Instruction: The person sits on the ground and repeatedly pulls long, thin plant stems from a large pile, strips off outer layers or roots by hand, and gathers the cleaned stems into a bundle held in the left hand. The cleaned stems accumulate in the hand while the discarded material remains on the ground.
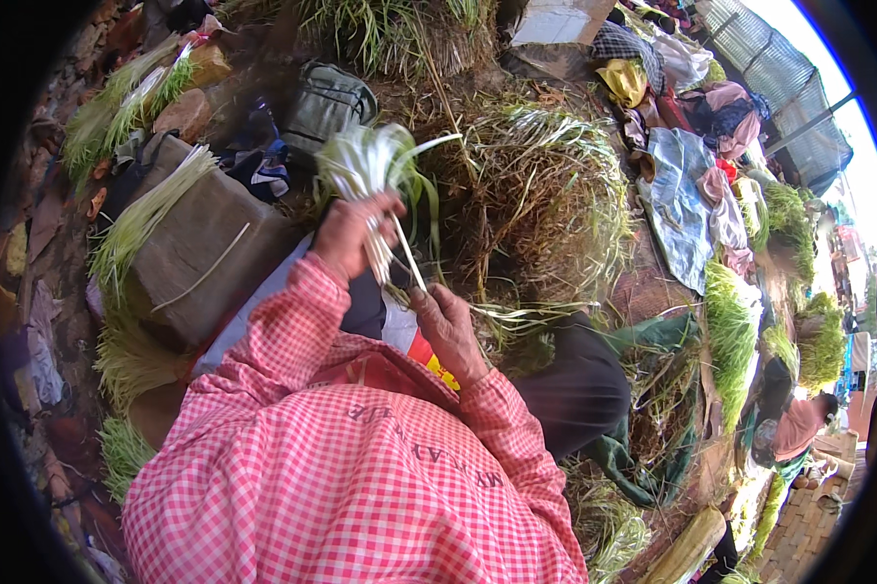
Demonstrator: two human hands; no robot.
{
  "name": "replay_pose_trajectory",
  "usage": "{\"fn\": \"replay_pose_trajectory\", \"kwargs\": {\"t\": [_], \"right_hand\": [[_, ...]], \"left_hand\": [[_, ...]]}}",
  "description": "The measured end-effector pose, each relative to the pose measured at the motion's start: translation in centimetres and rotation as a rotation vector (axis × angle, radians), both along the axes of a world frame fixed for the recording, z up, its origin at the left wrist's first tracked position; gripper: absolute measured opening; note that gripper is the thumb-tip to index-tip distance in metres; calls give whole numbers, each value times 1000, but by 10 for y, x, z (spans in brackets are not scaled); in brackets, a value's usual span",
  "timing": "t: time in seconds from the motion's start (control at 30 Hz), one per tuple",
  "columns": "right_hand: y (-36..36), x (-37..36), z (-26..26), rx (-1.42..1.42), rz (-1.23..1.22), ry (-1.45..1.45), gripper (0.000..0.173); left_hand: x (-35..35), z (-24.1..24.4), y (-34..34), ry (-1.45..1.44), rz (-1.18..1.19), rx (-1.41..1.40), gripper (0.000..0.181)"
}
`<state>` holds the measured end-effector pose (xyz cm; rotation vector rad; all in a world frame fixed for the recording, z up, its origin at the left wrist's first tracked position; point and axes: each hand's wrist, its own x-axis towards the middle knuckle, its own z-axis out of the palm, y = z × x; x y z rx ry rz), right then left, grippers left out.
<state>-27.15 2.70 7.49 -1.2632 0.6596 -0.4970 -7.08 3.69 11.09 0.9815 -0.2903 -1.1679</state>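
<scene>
My left hand (356, 235) is closed around a bunch of pale green, grass-like stalks (369, 164), blurred at its leafy upper end. The white lower ends stick out below the fist. My right hand (449, 330) pinches a single whitish stalk (409, 252) between thumb and fingers, just below the bunch. Long thin leaves trail rightward from near that hand. Right in front lies a large heap of brown and green plant trimmings (540, 212). On my left, a stone-like block (205, 241) carries a laid-out bundle of pale stalks (154, 212) and one loose stalk.
A grey-green backpack (329, 106) sits ahead. Another leafy heap (409, 36) lies beyond it. To the right are a blue plastic sheet (675, 204), green stalk bundles (730, 336) and a dark green sack (650, 467) around plant matter. Farther right, a person (799, 431) sits.
</scene>
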Motion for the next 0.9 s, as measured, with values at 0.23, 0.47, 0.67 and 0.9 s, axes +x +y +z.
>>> {"fn": "replay_pose_trajectory", "kwargs": {"t": [0.23,0.47,0.67,0.9], "right_hand": [[0,-68,-36,222,-450,-24,23],[5,-55,-25,-965,219,974,49],[4,-6,0,-757,-99,421,37],[6,18,-25,-695,-1,357,23]], "left_hand": [[101,-5,-1,125,323,-272,9],[88,-7,2,178,269,-285,7],[46,0,-6,220,174,-293,12],[-14,-35,24,-69,-321,155,31]]}}
